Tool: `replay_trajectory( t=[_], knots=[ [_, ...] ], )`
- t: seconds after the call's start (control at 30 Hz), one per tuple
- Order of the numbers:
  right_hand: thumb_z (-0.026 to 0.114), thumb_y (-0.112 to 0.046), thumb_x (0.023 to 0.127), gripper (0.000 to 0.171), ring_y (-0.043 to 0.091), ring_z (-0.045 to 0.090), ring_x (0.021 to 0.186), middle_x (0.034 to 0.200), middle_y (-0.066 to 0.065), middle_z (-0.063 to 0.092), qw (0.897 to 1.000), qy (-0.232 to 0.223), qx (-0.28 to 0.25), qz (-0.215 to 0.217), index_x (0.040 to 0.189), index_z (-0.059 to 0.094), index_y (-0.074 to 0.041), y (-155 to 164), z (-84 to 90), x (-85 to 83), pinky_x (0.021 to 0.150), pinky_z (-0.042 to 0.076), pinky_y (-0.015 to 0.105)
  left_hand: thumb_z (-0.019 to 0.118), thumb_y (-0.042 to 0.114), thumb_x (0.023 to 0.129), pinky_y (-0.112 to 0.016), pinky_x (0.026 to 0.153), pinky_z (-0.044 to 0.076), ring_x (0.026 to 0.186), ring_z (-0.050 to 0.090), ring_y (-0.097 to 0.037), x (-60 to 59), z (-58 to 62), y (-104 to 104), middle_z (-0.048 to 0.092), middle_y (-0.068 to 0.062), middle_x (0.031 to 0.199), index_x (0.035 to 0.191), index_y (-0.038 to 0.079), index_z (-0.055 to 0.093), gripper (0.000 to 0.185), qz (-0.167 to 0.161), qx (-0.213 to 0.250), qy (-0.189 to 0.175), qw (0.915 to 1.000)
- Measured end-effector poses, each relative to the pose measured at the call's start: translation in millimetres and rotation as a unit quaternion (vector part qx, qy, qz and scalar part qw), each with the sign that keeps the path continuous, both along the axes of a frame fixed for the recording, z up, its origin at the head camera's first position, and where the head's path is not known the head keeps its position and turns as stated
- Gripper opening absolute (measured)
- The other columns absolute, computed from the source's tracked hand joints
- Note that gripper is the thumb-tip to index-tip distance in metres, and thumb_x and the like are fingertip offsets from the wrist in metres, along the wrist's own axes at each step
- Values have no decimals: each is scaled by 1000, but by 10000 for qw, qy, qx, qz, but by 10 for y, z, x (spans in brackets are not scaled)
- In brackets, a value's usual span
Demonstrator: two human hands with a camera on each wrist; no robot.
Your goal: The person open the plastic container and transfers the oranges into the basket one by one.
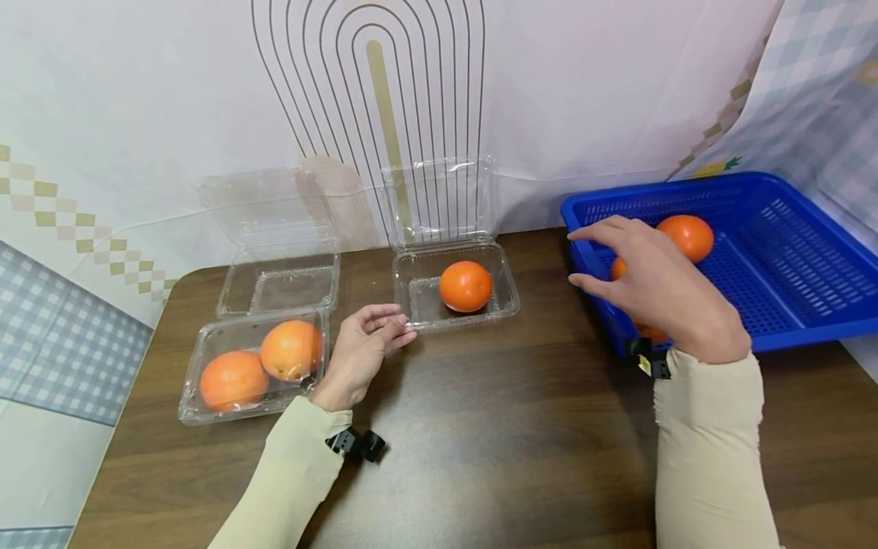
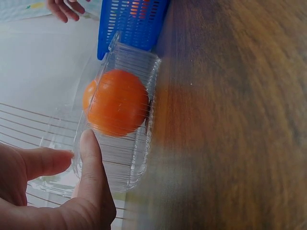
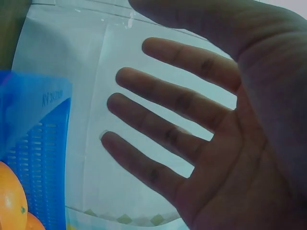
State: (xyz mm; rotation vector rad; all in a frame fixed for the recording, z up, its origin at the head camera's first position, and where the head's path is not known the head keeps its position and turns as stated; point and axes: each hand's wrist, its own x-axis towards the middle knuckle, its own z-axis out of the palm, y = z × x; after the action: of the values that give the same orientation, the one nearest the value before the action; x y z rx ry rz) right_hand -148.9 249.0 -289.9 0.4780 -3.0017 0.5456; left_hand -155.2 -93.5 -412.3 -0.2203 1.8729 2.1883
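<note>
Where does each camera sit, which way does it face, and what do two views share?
Head: on the head, facing forward and down at table and blue basket; both forearms, left hand and right hand show.
Left wrist: on that wrist, facing the open clear box with one orange; the left hand shows close, part of the right hand at top.
Right wrist: on that wrist, facing pale cloth beside the blue basket; the right hand shows, fingers spread.
Head and left wrist share that box and orange.

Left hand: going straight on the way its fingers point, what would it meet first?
The open clear container holding one orange fruit; the left hand seems to pinch its near left corner.
</note>
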Motion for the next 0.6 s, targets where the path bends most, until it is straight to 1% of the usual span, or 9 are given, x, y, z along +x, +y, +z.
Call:
replay_trajectory(
  t=[0.23, 0.43, 0.6],
  knots=[
    [78, -27, 92, 54, 41, 46, 135, 147, 20, 53, 9999, 91, -58, 97, 140, 60, -11, -72, -24, -10, 116, 40, 64, 53, -5, 102, -28, 91, 66, 86, 72, -12, 0, -4, 4, 61, -16, 110, 137, -12, 48, 36, -1, 7, 27, 10000],
    [79, -28, 91, 56, 41, 44, 137, 148, 20, 51, 9997, 215, -66, 129, 140, 59, -11, -138, -45, -22, 118, 38, 63, 54, -5, 102, -29, 92, 65, 86, 72, -12, -2, 0, 4, 61, -17, 112, 136, -11, 48, 36, 1, 25, 24, 10000],
    [79, -31, 90, 58, 40, 42, 140, 149, 18, 51, 9996, 294, 15, 52, 142, 59, -15, -191, -71, -24, 117, 41, 65, 53, -4, 102, -31, 94, 65, 86, 72, -12, 2, 0, -4, 61, -15, 110, 137, -11, 48, 36, -24, -33, 0, 10000]
  ],
)
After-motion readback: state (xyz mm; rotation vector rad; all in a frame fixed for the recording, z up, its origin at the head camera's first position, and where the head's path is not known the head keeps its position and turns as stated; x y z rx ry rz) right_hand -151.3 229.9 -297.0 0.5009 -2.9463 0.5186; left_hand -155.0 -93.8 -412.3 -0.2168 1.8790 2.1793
